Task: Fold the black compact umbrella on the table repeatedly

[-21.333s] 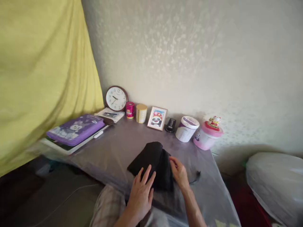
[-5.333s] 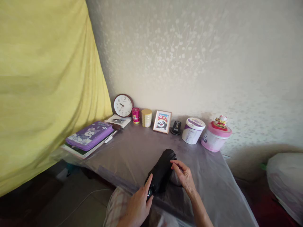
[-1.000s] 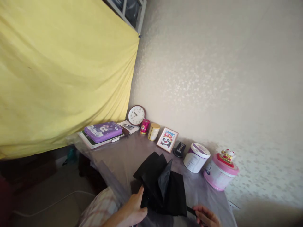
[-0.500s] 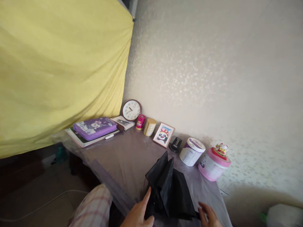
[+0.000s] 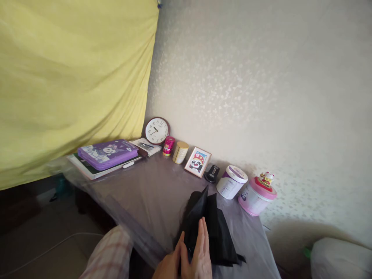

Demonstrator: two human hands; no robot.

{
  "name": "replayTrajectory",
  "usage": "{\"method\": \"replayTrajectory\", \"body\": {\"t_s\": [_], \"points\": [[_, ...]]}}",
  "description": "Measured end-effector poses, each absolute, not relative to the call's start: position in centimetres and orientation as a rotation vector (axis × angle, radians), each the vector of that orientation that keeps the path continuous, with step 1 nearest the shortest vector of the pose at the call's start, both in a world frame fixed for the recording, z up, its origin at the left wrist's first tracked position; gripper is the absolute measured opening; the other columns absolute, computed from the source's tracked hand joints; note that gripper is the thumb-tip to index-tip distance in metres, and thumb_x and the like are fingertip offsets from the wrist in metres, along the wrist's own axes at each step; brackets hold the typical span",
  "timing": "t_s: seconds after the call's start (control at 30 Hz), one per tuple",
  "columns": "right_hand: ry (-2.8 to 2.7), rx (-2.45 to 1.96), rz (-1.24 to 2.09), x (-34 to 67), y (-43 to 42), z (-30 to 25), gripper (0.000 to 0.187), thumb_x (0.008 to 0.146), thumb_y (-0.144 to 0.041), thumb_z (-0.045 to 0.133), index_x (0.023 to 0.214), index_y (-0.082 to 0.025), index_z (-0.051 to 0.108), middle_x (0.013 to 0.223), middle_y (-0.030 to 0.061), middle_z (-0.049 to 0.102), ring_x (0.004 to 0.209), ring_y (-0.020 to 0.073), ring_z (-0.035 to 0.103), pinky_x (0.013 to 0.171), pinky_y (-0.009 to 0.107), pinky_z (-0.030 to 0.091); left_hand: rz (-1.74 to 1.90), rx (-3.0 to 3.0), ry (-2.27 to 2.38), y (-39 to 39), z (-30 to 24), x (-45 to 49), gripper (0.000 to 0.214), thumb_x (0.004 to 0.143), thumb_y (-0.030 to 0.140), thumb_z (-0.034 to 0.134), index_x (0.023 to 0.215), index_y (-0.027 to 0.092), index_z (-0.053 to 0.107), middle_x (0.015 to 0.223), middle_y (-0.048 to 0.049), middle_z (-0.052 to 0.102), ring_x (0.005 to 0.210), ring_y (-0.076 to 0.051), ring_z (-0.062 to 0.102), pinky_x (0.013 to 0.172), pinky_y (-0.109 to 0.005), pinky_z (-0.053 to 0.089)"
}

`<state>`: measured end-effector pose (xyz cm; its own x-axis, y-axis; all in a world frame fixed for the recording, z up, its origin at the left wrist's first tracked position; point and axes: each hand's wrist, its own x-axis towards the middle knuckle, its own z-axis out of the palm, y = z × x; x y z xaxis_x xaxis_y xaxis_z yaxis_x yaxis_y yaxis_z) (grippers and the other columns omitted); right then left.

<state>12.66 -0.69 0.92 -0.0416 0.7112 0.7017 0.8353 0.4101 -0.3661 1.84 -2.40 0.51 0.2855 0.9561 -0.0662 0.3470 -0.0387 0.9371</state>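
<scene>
A black folding umbrella (image 5: 219,232), its pleated cloth loose and bunched, lies at the near right part of the table. My left hand (image 5: 170,263) holds it at its near left side, index finger along the cloth and the other fingers mostly hidden. Against the folds rests my right hand (image 5: 200,252), its fingers stretched out flat and close together, right beside the left thumb and index finger. A short black strap (image 5: 241,258) sticks out from the umbrella's lower right.
Along the wall stand a clock (image 5: 157,131), a pink can (image 5: 168,146), a yellow tin (image 5: 180,152), a framed panda picture (image 5: 198,162), a black stapler-like object (image 5: 212,174), a white tub (image 5: 231,182) and a pink-lidded tub (image 5: 257,196). A purple case (image 5: 108,154) lies on books at left.
My right hand has moved left from the strap at the umbrella's right side onto its folds, next to my left hand. The view has shifted slightly.
</scene>
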Motion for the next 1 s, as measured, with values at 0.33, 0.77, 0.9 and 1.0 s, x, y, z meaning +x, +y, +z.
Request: {"method": "replayTrajectory", "body": {"t_s": [0.33,0.77,0.9,1.0], "points": [[-1.693,-1.481,-0.040,15.6,1.7,-1.8,0.069,0.086,-0.044,0.051,0.144,-0.019,0.022,0.139,0.0161,0.041,0.124,0.0331,0.043,0.094,0.049,0.044,0.621,1.422,1.203,-2.4,-1.0,2.5,0.093,0.078,0.024,0.059,0.145,0.016,-0.006,0.101,-0.0108,0.070,0.090,-0.022,0.067,0.082,-0.029,0.046],[-1.811,-1.386,0.109,14.2,3.6,0.0,0.047,0.090,-0.026,0.037,0.136,-0.015,0.041,0.136,0.0122,0.048,0.124,0.0260,0.045,0.100,0.046,0.041,0.148,1.786,1.551,-1.1,0.7,2.4,0.081,0.078,0.013,0.046,0.145,0.023,0.003,0.119,-0.0124,0.062,0.101,-0.028,0.064,0.083,-0.037,0.049],[-1.948,-1.390,0.036,13.7,3.8,-0.6,0.046,0.092,-0.033,0.040,0.131,-0.010,0.048,0.134,0.0165,0.050,0.125,0.0293,0.045,0.101,0.050,0.040,0.145,1.846,1.498,-1.2,1.0,2.3,0.066,0.084,0.015,0.036,0.145,0.020,0.012,0.121,-0.0183,0.059,0.100,-0.033,0.063,0.084,-0.044,0.048],[-2.084,-1.370,0.082,14.0,3.4,1.0,0.046,0.092,-0.041,0.044,0.127,-0.014,0.053,0.130,0.0148,0.054,0.126,0.0307,0.043,0.102,0.053,0.037,0.117,1.864,1.489,-1.4,1.5,2.1,0.067,0.083,0.012,0.034,0.145,0.021,0.010,0.122,-0.0175,0.059,0.101,-0.031,0.063,0.084,-0.044,0.048]]}}
